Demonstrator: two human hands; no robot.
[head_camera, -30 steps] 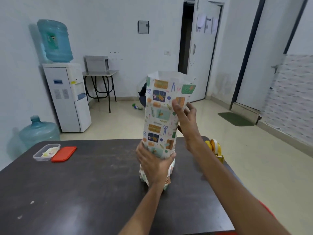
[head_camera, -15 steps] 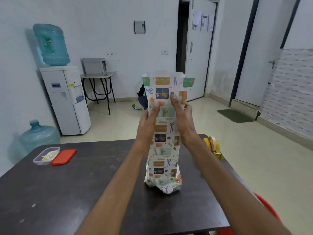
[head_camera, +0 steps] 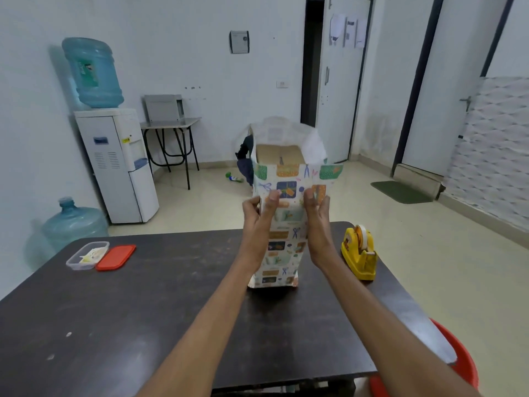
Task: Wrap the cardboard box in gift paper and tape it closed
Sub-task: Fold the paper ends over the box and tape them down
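A tall cardboard box stands upright on the dark table, sleeved in patterned gift paper. The paper's top end stands open above the box, so the brown box top shows inside. My left hand grips the paper on the box's left side. My right hand grips it on the right side, thumbs on the near face. A yellow tape dispenser sits on the table just right of the box.
A clear plastic tub and its red lid lie at the table's far left. A red stool is at the near right corner. A water dispenser and spare bottle stand by the left wall.
My left hand rose from the box's base to its upper left side. The view tipped down, so the open paper top and box top now show.
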